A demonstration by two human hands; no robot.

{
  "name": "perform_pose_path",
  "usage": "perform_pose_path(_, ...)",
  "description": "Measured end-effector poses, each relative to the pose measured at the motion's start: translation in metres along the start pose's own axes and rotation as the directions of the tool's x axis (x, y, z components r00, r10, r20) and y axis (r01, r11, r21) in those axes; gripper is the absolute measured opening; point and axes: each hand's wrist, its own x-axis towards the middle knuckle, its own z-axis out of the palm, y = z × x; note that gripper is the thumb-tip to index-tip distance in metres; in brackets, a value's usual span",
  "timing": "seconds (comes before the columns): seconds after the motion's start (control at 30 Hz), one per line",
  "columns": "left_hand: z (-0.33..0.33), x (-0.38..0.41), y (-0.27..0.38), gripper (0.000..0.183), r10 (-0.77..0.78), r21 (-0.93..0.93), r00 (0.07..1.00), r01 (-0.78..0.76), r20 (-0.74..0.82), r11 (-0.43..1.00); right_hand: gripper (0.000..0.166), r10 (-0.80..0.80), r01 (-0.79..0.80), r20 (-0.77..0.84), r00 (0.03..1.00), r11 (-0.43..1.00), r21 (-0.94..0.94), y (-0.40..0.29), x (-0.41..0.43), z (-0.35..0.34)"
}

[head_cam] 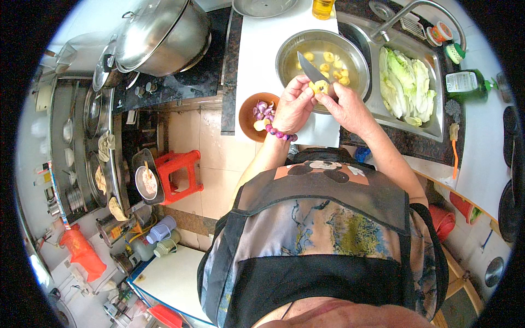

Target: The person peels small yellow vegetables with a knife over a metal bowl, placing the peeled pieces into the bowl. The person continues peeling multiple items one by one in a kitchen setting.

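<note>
Over the near rim of a wide steel basin [287, 78], my left hand [296, 100] grips a small yellow piece of food [320, 87] with a dark spot. My right hand [348, 107] touches the same piece and holds a knife [310, 69], its blade pointing up and to the left above the basin. The knife's handle is hidden in the palm. Several similar yellow pieces [325, 67] lie in liquid in the basin. Beside my left wrist, a brown bowl [246, 119] holds purple-skinned cloves [263, 110] and a yellow piece.
Leafy lettuce [406, 88] lies in the steel sink [439, 123] at the right, beneath a curved faucet [410, 6]. A large lidded pot [164, 37] stands on the black stove [180, 88] at the left. Below it, a small bowl [141, 184] rests on a red stool [180, 158].
</note>
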Motion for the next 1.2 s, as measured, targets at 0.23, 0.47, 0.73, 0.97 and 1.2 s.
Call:
perform_pose_path(0.23, 0.008, 0.003, -0.005, 0.019, 0.008, -0.019, 0.999, -0.009, -0.051, 1.000, 0.041, 0.020, -0.019, -0.037, 0.999, 1.000, 0.012, 0.011, 0.002, 0.004)
perform_pose_path(0.47, 0.010, 0.002, 0.000, 0.018, -0.004, -0.033, 1.000, 0.003, -0.015, 0.999, 0.039, -0.020, 0.023, -0.038, 0.999, 0.997, 0.071, 0.016, -0.001, 0.000)
perform_pose_path(0.73, -0.002, 0.000, 0.015, 0.023, -0.208, -0.032, 0.974, 0.212, 0.090, 0.977, 0.041, 0.064, -0.097, 0.184, 0.981, 0.979, 0.179, 0.016, -0.005, -0.018)
perform_pose_path(0.97, 0.005, -0.006, 0.022, 0.028, -0.145, -0.057, 0.984, 0.151, 0.099, 0.987, 0.043, -0.017, 0.009, 0.036, 0.999, 0.978, 0.207, 0.016, -0.004, -0.006)
perform_pose_path(1.2, 0.008, -0.010, 0.033, 0.033, -0.130, -0.027, 0.981, 0.136, 0.143, 0.990, 0.046, -0.046, 0.050, -0.024, 0.999, 0.980, 0.193, 0.005, -0.003, 0.004)
